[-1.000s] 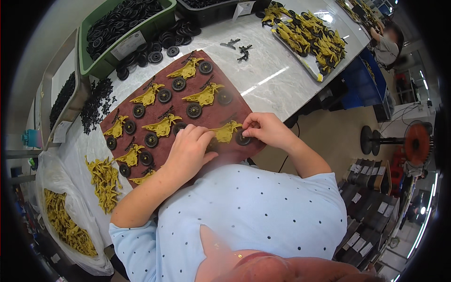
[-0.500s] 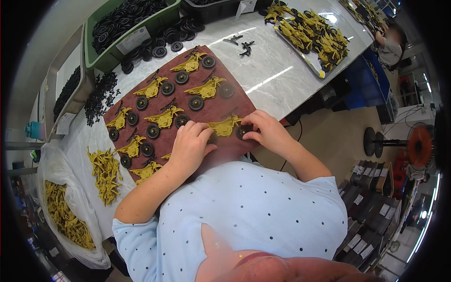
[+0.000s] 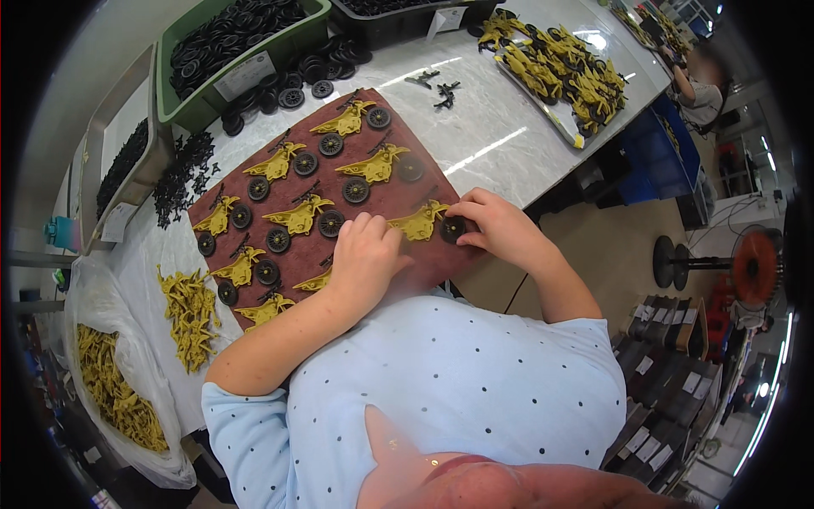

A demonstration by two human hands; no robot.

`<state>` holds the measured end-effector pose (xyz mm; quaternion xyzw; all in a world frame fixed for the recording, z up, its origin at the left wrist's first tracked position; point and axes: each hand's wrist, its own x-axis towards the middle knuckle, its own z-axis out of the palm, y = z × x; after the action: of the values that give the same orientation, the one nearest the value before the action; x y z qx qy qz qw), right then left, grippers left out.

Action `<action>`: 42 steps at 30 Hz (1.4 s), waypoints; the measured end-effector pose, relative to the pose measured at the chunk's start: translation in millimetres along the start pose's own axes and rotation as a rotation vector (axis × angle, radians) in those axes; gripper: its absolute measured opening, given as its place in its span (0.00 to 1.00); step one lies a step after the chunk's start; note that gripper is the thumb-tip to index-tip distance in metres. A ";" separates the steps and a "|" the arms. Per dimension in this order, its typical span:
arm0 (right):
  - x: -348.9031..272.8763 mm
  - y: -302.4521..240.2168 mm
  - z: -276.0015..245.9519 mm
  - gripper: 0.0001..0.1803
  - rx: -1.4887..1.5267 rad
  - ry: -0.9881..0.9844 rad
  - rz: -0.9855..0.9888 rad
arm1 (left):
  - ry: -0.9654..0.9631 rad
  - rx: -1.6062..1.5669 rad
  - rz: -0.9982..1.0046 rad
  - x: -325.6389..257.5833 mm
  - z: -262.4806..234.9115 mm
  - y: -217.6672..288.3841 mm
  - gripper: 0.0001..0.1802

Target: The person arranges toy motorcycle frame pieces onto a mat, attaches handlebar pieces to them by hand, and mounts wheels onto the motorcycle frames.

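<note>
1. At far left, a clear plastic bag (image 3: 157,365) gapes open over yellow plastic parts, its mouth probably left wide for easy scooping.
2. Behind it, a grey tub (image 3: 158,140) holds small black parts; a heap of black pieces (image 3: 180,180) lies just beside it, seemingly tipped out within reach.
3. A pile of yellow parts (image 3: 188,318) sits loose left of the mat, likely for quick picking.
4. The green bin (image 3: 193,109) keeps black spoked wheels together, with more spilled along its front.
5. The maroon mat (image 3: 428,182) carries yellow toy motorcycle bodies in slanting rows, wheels and handlebar-like pieces set by them; its cloth-like surface probably stops small parts rolling.
6. The left hand (image 3: 366,259) bends over the left end of the nearest motorcycle body (image 3: 417,224), perhaps steadying it; its fingertips are hidden, so I cannot tell whether they grip.
7. That body lies on the mat's near right part, between the two separated hands.
8. The right hand (image 3: 502,227) pinches a black wheel (image 3: 452,230) by thumb and forefinger at the body's right end, apparently to control its angle.
9. Beyond, a white tray (image 3: 557,116) gathers heaped wheeled motorcycles, away from loose parts.
</note>
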<state>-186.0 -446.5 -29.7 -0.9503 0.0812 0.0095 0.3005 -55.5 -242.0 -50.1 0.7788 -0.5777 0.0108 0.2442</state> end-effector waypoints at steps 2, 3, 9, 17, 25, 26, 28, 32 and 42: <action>8.9 0.4 -8.5 0.20 0.039 -0.040 -0.030 | -0.014 0.032 0.014 0.6 -3.9 0.4 0.19; 14.2 0.7 -13.8 0.19 0.081 -0.076 -0.047 | -0.008 0.036 0.013 3.0 -8.2 -0.6 0.19; 123.4 4.1 -36.0 0.10 0.043 0.212 -0.291 | 0.155 0.173 -0.084 44.0 -33.7 -58.3 0.08; 306.4 -20.5 15.0 0.11 -0.231 0.130 -0.159 | 0.180 0.316 -0.340 124.7 -38.2 -187.9 0.18; 328.1 -27.2 40.9 0.08 -0.361 0.195 -0.166 | 0.174 0.453 -0.210 130.1 -21.1 -216.6 0.11; 324.8 -28.7 38.7 0.07 -0.342 0.235 -0.176 | 0.171 0.452 -0.224 125.9 -24.8 -217.9 0.11; 325.2 -23.7 31.6 0.07 -0.337 0.286 -0.178 | 0.198 0.320 -0.206 122.3 -31.9 -221.4 0.09; 293.5 -37.3 15.8 0.09 -0.180 0.471 -0.310 | 0.344 0.247 -0.225 99.5 -58.1 -215.9 0.09; 69.4 -92.3 17.4 0.09 0.635 -0.356 0.071 | 0.022 -0.774 -0.725 -58.3 -90.2 -52.3 0.12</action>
<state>-102.2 -372.4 3.9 -0.7897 0.0592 0.1594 0.5895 -3.6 -143.3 -7.4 0.7814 -0.2305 -0.2802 0.5077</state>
